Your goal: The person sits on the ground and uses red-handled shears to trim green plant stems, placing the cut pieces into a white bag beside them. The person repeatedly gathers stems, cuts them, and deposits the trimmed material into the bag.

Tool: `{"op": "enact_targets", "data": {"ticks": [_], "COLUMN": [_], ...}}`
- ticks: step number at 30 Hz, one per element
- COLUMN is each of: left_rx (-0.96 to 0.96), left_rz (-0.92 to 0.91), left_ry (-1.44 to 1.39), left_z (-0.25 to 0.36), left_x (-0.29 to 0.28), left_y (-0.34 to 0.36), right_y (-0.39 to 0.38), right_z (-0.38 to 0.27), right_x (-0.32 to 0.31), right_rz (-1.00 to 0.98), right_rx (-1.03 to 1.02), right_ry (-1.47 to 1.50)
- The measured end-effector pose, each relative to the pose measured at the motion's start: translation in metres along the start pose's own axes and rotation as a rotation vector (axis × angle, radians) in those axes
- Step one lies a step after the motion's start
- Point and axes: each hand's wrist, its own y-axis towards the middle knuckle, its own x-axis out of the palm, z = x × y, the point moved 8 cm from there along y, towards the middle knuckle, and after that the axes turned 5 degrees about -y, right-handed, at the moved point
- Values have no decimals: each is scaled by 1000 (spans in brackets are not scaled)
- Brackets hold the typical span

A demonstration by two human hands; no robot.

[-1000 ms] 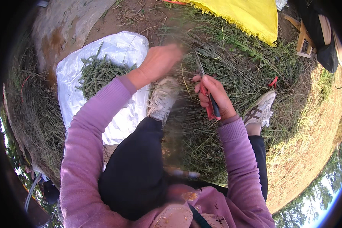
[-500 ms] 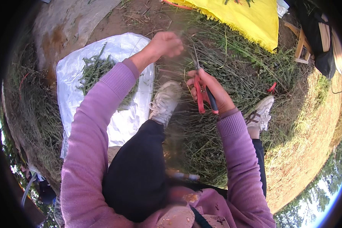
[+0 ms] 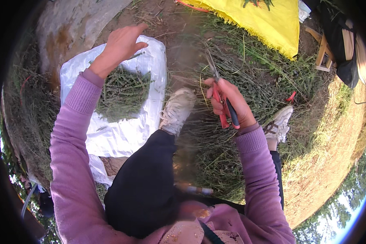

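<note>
Over the far edge of the white plastic sheet [image 3: 117,138], my left hand [image 3: 121,45] is open, its fingers stretched out and the thumb apart. Below it on the sheet lies a heap of cut green sprigs [image 3: 124,95]. My right hand [image 3: 236,101] is closed around the handles of a pair of pruning snips [image 3: 223,106]. These have red and dark handles, and their narrow blades point up and away. Under the snips spreads a wide layer of long, thin green stalks [image 3: 223,156].
My pale shoes [image 3: 179,107] stand between the sheet and the stalks and at the right. A yellow woven sheet [image 3: 268,24] lies at the far right beside a wooden stool [image 3: 323,53]. A red scrap [image 3: 291,96] and a small tube [image 3: 199,190] lie on the stalks.
My left hand has moved left, from near the blade tips to over the plastic sheet, and its curled fingers have opened. The right hand with the snips has shifted slightly right and nearer.
</note>
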Motion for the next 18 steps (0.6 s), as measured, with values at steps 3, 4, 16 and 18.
{"op": "enact_targets", "data": {"ticks": [3,4,16,18], "left_rx": [204,290,177,176], "left_rz": [4,4,-42,-28], "left_ry": [2,6,-204,-201], "left_z": [41,48,82,81], "left_x": [35,63,82,79], "left_y": [55,66,74,70], "right_y": [-1,-1,12,22], "right_z": [-6,-9,5,5], "right_x": [6,10,-4,0], "right_rz": [-12,-26,38,19], "right_rx": [-55,-74,7,38], "right_ry": [30,47,143,229]}}
